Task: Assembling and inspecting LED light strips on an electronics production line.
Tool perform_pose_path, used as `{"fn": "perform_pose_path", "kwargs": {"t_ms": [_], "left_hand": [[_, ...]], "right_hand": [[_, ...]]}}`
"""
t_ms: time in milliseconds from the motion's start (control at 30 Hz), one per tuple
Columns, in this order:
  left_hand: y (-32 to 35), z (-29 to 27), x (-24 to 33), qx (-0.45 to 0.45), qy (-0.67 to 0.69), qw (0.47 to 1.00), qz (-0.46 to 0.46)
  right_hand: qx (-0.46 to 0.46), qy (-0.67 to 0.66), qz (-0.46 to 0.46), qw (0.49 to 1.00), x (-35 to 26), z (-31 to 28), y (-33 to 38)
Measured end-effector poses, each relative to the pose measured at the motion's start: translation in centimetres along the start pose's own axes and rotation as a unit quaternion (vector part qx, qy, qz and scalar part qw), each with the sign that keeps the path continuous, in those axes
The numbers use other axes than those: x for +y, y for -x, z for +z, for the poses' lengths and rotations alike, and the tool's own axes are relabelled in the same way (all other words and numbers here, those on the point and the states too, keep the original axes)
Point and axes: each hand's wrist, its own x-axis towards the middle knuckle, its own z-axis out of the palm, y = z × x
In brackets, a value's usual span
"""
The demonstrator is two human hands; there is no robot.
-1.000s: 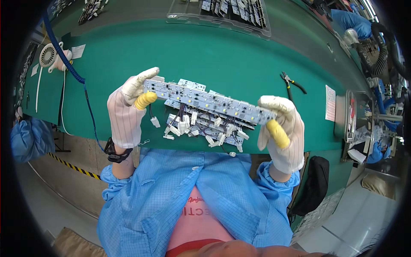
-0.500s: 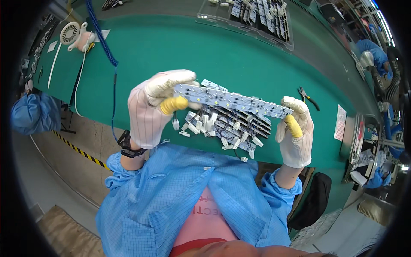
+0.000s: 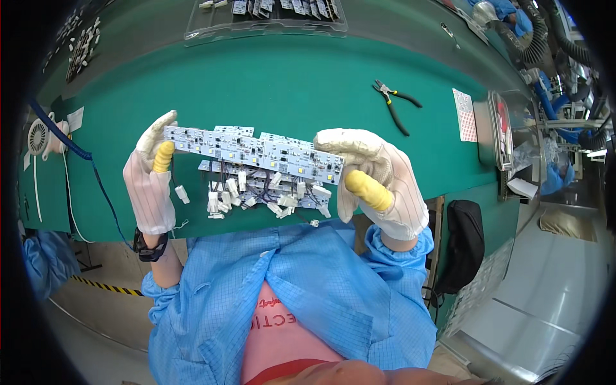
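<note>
I hold a long white circuit board strip (image 3: 250, 151) with small components level above the green bench mat (image 3: 289, 83). My left hand (image 3: 151, 176), in a white glove with a yellow thumb cot, grips its left end. My right hand (image 3: 372, 179), gloved the same way, grips its right end. Below the strip, a pile of more boards with white connectors and dark wires (image 3: 256, 192) lies on the mat near its front edge.
Black-handled pliers (image 3: 394, 102) lie on the mat at the right. A clear tray of small boards (image 3: 269, 16) stands at the back. A white fan (image 3: 38, 138) and blue cable (image 3: 70, 147) are at the left, a dark bag (image 3: 465, 244) hangs at the right.
The view has swung, so the strip and both hands sit more centrally and level. Both hands have kept hold of the strip's ends.
</note>
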Motion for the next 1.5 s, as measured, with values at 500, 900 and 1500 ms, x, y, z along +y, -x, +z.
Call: {"fn": "perform_pose_path", "kwargs": {"t_ms": [500, 900, 1500], "left_hand": [[1.8, 0.4, 1.2, 0.022, 0.201, 0.976, 0.079], [1.0, -0.8, -1.3, -0.071, 0.077, 0.990, 0.094], [0.6, -0.9, -2.0, 0.064, -0.012, 0.998, 0.017]], "right_hand": [[0.088, 0.026, 0.016, 0.996, 2.1, -1.3, -1.9], [0.087, -0.050, 0.075, 0.992, 3.6, -1.9, -3.1], [-0.017, -0.086, 0.058, 0.994, 2.8, -1.0, -2.4]]}}
